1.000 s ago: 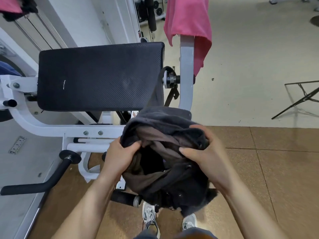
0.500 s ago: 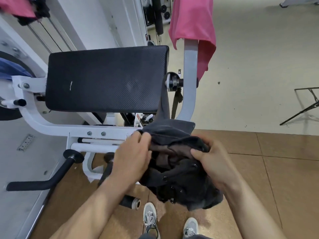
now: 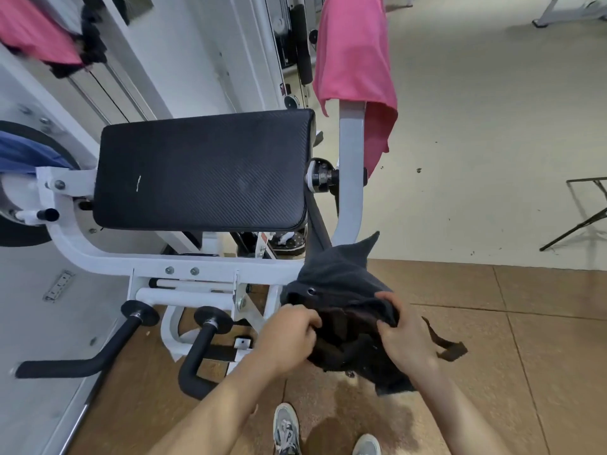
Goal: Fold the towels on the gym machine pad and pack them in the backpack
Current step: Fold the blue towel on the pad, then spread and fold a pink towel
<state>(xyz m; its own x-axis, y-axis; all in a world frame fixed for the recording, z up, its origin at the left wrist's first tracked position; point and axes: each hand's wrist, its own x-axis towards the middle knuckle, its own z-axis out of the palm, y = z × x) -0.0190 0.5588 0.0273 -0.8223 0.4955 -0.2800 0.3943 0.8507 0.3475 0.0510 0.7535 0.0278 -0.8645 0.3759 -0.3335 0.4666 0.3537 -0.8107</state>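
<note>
A dark grey backpack [image 3: 341, 277] hangs low in front of me, its strap running up to the machine's knob. My left hand [image 3: 289, 336] grips the left side of its opening and my right hand [image 3: 404, 339] grips the right rim, fingers curled over the fabric. Dark brownish cloth shows inside the opening [image 3: 348, 323]. The black gym machine pad [image 3: 203, 169] lies bare above and to the left. A pink towel [image 3: 354, 60] drapes over the white upright post.
The white machine frame [image 3: 184, 261] and two black handles [image 3: 203, 353] stand at lower left. More pink cloth [image 3: 36, 31] hangs top left, blue cloth [image 3: 23, 152] at the left edge. A black stand [image 3: 588, 218] sits at right. My shoes [image 3: 285, 428] are below.
The backpack has dropped lower and to the right with both hands. My left hand now closes on the opening's left side, and the opening looks more drawn together than before.
</note>
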